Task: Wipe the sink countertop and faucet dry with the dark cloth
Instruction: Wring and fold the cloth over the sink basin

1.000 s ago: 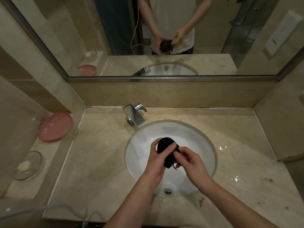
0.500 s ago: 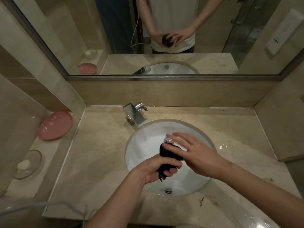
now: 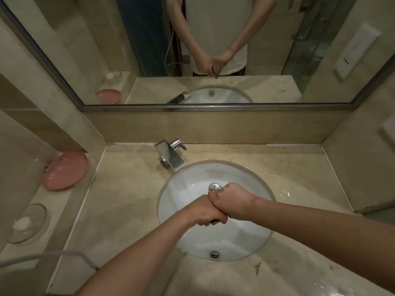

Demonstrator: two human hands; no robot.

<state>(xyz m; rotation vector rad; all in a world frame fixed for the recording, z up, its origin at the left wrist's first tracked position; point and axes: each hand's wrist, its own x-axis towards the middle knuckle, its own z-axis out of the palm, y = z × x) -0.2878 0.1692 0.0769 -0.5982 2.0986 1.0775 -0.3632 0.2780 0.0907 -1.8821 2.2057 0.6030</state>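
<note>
Both my hands are clenched together over the white sink basin point(image 3: 181, 189). My left hand point(image 3: 204, 211) and my right hand point(image 3: 232, 202) grip the dark cloth point(image 3: 214, 221), which is almost wholly hidden inside the two fists; only a dark sliver shows under my left fingers. The chrome faucet point(image 3: 171, 154) stands at the basin's back left, apart from my hands. The beige marble countertop point(image 3: 119, 201) surrounds the basin, with water drops on its right side and front right corner.
A pink soap dish point(image 3: 65, 169) and a clear glass dish point(image 3: 27, 223) with a white soap sit on the left ledge. A white cable point(image 3: 49, 256) runs along the front left. The mirror point(image 3: 213, 50) fills the back wall; walls close both sides.
My right hand went from lying flat over the cloth to a fist around it. Both hands now squeeze the cloth together, and it has nearly vanished from sight.
</note>
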